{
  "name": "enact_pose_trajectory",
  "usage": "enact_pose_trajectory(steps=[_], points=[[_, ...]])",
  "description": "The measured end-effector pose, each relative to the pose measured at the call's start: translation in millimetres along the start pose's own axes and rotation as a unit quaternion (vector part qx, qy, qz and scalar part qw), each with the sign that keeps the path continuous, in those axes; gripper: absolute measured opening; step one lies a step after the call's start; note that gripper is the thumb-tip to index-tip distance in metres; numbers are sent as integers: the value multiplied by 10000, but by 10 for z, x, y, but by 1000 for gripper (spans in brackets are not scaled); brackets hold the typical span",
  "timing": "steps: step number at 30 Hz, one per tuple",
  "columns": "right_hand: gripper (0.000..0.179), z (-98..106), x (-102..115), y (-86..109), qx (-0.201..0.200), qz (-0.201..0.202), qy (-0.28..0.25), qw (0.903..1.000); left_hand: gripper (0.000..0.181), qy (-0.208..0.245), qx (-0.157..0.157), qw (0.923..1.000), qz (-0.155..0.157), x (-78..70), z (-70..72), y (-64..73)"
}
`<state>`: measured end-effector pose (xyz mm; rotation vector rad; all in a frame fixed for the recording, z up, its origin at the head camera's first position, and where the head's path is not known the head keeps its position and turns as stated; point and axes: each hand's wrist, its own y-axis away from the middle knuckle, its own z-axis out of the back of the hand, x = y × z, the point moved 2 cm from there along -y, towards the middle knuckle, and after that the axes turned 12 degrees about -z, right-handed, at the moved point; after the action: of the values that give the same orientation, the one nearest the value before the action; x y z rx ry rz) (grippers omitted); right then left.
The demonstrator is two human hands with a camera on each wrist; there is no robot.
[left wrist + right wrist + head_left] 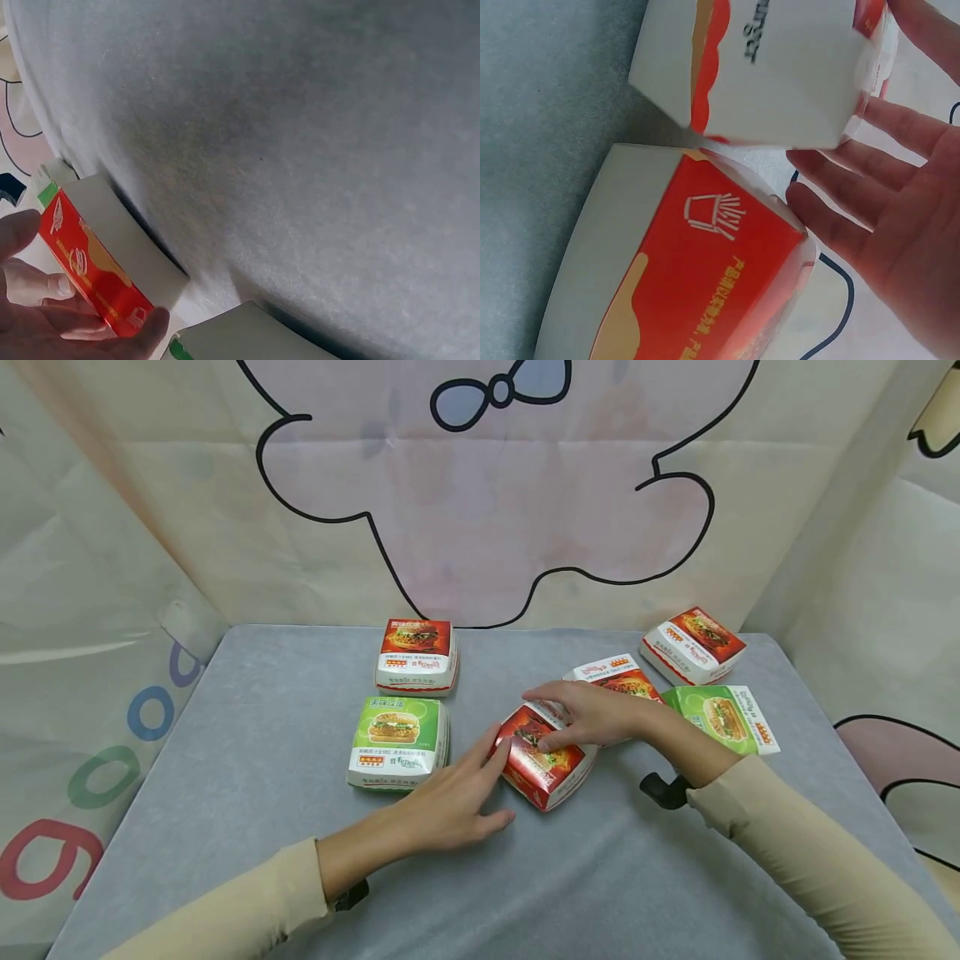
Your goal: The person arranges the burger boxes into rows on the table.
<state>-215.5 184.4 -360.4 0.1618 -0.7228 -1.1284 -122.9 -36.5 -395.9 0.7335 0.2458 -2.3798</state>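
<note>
Centrally, in front of me on a grey cloth-covered desk (247,768), a glossy red card burger box with a white printed band (546,768) sits between my hands. It is turned at a slant, one lower corner pointing towards me and the white band lying along its far-right edge, so its burger picture falls nearer me. Its top looks nearly square; I cannot tell which axis is longer.

My left hand (457,802) reaches in from the left with fingers fairly straight, their tips touching the box's left edge and the thumb spread well apart from them. My right hand (592,714) pinches the box from the far right, thumb on the top, fingers over the far edge.

Left of it, a green-and-white burger box (397,739) stands in front of a squarish red-and-white box (416,647), both with their white bands facing me. Just beyond my right hand, a partly hidden red box (628,681) has its band at the far side. Further right are a flat-lying green box (723,718), band to the right, and a slanted red box at the back corner (693,646), band towards the near left.
</note>
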Motion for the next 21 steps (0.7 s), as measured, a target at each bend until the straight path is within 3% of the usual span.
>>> enact_pose_trajectory(steps=[11,21], points=[[83,-10,9,-26,-383,-112,233,9989,87,-73,-152,9998,66,-12,-6,-51],[86,-31,24,-34,-661,-319,459,9962,88,-605,-654,9951,432,-1,-39,-151]])
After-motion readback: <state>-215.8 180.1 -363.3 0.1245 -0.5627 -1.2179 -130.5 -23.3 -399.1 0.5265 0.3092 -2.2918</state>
